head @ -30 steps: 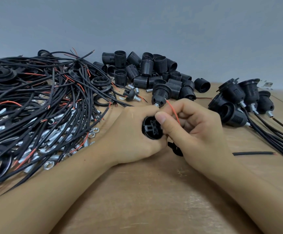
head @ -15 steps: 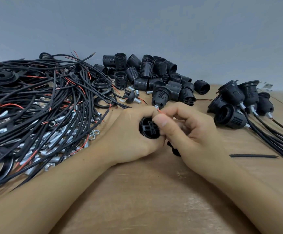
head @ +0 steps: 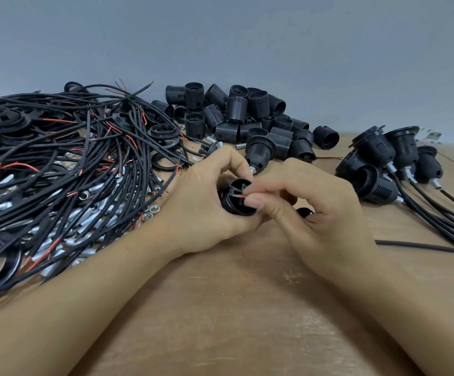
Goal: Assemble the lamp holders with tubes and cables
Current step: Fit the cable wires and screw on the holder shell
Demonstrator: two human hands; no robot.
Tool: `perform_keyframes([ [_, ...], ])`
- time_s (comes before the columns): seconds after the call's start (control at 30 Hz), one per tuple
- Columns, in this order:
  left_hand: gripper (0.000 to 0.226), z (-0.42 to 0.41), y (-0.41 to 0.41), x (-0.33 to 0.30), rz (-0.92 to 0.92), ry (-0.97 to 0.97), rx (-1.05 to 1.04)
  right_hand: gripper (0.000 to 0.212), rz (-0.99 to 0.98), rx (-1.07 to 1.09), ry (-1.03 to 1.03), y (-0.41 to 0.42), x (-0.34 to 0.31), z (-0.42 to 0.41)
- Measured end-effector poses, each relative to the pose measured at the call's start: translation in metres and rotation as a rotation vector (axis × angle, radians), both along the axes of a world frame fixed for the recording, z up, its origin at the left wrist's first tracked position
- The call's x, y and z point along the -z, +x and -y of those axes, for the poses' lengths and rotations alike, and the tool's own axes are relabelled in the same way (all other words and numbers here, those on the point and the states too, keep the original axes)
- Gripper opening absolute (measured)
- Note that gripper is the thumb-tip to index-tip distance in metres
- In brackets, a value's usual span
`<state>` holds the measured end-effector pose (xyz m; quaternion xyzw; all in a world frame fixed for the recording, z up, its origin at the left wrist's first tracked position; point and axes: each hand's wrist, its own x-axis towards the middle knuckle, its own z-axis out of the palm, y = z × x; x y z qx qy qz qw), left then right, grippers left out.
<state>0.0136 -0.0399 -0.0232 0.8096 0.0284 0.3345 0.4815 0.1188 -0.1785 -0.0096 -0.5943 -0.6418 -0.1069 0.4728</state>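
Head view, wooden table point(head: 220, 308) against a grey wall point(head: 247, 36). Left hand point(head: 201, 210) at scene centre grips a black lamp holder point(head: 236, 198), fingers and thumb curled round its body, open end turned toward the camera so the inner terminal block shows. Right hand point(head: 320, 210) is just right of it, touching: thumb and index fingertip pinch a thin red wire point(head: 238, 196) at the mouth of the holder; the other 3 fingers are loosely curled behind (whether they hold anything, cannot tell). A small black part point(head: 303, 212) shows under the right palm, mostly hidden. Left side of the table: a large tangle of black cables point(head: 57, 164) with red wire ends, lying over a scatter of short metal tubes point(head: 84, 221) and small nuts point(head: 149, 213); black rings point(head: 163, 132) lie among the cables at the far edge. Far centre: heap of loose threaded black sleeves point(head: 236, 112), some upright, some on their sides. Right side: cluster of finished holders point(head: 391, 161), each with a metal tube stub and a black cable running off toward the near right edge. 1 separate short cable piece point(head: 415, 246) lies flat on the table near the right wrist, apart from the cluster.
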Motion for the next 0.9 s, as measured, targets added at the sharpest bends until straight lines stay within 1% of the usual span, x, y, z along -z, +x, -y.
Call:
perform_keyframes([
  [0.17,0.036,-0.0042,-0.0001,-0.0001,0.048,0.013,0.024,0.005,0.0,-0.03,-0.039,-0.0011,0.0009,0.0004],
  [0.3,0.035,-0.0031,0.0001,-0.0002,0.071,0.024,0.009,0.004,-0.003,-0.012,-0.003,-0.0014,0.0014,0.0008],
  [0.4,0.034,-0.0019,-0.0002,-0.0002,0.071,0.057,-0.003,0.005,-0.058,-0.028,0.019,-0.0005,0.0013,0.0002],
  [0.5,0.035,-0.0021,-0.0009,-0.0012,0.072,0.083,-0.012,0.004,-0.108,-0.045,-0.032,-0.0004,0.0023,0.0012],
  [0.6,0.032,-0.0009,-0.0029,-0.0027,0.059,0.166,-0.003,0.004,-0.126,-0.03,-0.071,-0.001,0.002,0.0033],
  [0.7,0.029,-0.0011,-0.0049,-0.0039,0.038,0.233,0.009,0.005,-0.183,-0.058,-0.1,-0.0036,0.0008,0.0036],
  [0.8,0.029,-0.0021,-0.0059,-0.0045,0.034,0.252,0.005,0.006,-0.237,-0.07,-0.109,-0.0063,-0.0001,0.0022],
  [0.9,0.029,-0.0015,-0.0054,-0.004,0.019,0.265,-0.004,0.006,-0.243,-0.054,-0.109,-0.0074,0.0003,0.0009],
])
